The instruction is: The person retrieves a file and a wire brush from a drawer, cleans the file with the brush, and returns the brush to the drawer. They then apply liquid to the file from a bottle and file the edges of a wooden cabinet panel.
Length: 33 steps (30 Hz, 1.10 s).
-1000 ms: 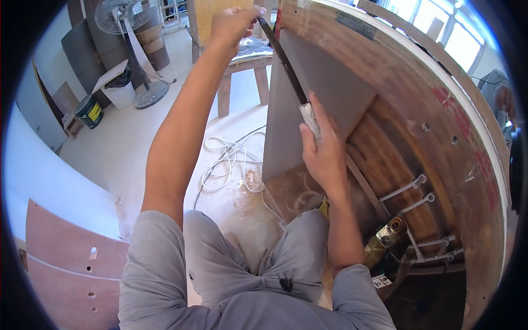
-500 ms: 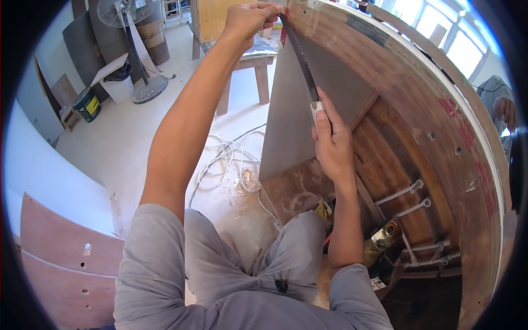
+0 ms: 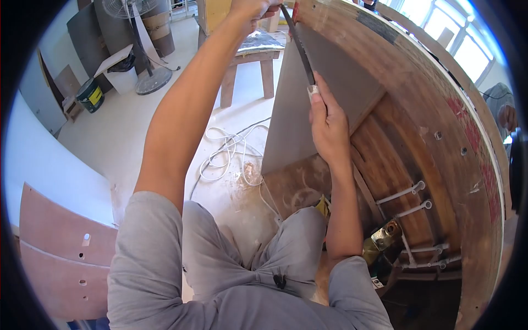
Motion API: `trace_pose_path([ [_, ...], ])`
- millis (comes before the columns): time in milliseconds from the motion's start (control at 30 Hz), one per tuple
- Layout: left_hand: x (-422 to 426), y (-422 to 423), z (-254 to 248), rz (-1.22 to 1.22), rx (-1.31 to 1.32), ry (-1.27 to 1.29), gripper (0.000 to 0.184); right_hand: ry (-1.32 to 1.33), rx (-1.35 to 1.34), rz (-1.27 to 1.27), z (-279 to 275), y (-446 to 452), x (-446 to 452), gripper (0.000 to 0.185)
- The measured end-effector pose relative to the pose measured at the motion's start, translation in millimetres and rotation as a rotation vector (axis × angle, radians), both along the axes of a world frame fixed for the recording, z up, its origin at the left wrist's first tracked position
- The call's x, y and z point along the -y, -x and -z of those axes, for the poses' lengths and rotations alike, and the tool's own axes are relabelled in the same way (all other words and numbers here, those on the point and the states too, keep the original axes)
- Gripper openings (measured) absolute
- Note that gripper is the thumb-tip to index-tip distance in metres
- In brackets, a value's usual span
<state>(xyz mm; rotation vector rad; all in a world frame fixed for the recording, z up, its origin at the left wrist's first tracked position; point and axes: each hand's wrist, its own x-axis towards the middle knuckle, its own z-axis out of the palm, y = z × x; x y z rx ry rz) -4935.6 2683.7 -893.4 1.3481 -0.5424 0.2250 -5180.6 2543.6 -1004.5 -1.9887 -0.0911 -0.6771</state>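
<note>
- Black along its narrow, slightly curved blade, the long tool [image 3: 300,47] slants between the person's two hands, in front of the grey panel [image 3: 297,118].
- Right hand [image 3: 330,124]: wrapped around the tool's pale, worn handle [image 3: 313,90], index finger extended toward the blade.
- Left hand [image 3: 256,10]: at the top of the view and partly cut off, fingers pinched on the blade's far end.
- Just beside that end, the curved wooden rim [image 3: 352,34] begins, sweeping down the right side with red patches; whether the blade touches it, I cannot tell.
- Inside the curve, white pipes [image 3: 404,194] stick out near a brass-coloured fitting [image 3: 386,235].
- Below the arms, grey trousers [image 3: 212,236] cover bent knees.
- Ahead on the pale floor [image 3: 137,124], a white cable [image 3: 224,158] lies in loose coils, near a wooden stand [image 3: 268,77].
- Farther left: a fan [image 3: 153,81], a white bin [image 3: 124,81] and a dark bucket [image 3: 88,96] with a yellow label.
- Lower left, a pinkish board [image 3: 63,234] shows several small holes.
</note>
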Motion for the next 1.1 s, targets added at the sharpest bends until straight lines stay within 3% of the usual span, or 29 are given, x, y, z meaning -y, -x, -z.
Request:
trace_pose_path([
  [67, -1.7, 4.0, -5.0, 0.019, 0.017, 0.002, 0.015, -0.076, -0.089, -0.005, -10.1, 15.1, -4.5, 0.041],
  [333, -2.0, -23.1, 1.2, 0.009, -0.038, 0.022, 0.017, -0.022, -0.034, -0.018, -7.8, -4.1, -3.2, 0.041],
  [500, 3.8, 13.6, -8.8, -0.016, 0.033, -0.009, 0.014, 0.01, 0.038, -0.007, 0.3, 4.2, 4.5, 0.042],
  [633, -2.4, -18.2, -4.3, -0.012, -0.036, 0.019, 0.014, 0.017, -0.001, -0.017, -6.1, -6.3, 0.1, 0.041],
  [833, 0.3, 8.3, -4.8, 0.022, 0.092, 0.031, 0.015, -0.013, 0.053, -0.019, -0.7, 6.9, 2.9, 0.04],
  [967, -3.4, -7.4, -7.1, -0.046, -0.038, 0.016, 0.014, 0.022, 0.045, -0.021, -2.8, -6.0, 0.5, 0.04],
  [1100, -2.8, 9.3, -13.2, -0.013, 0.101, 0.009, 0.011, -0.038, 0.063, -0.034, -0.2, -0.3, 2.6, 0.04],
])
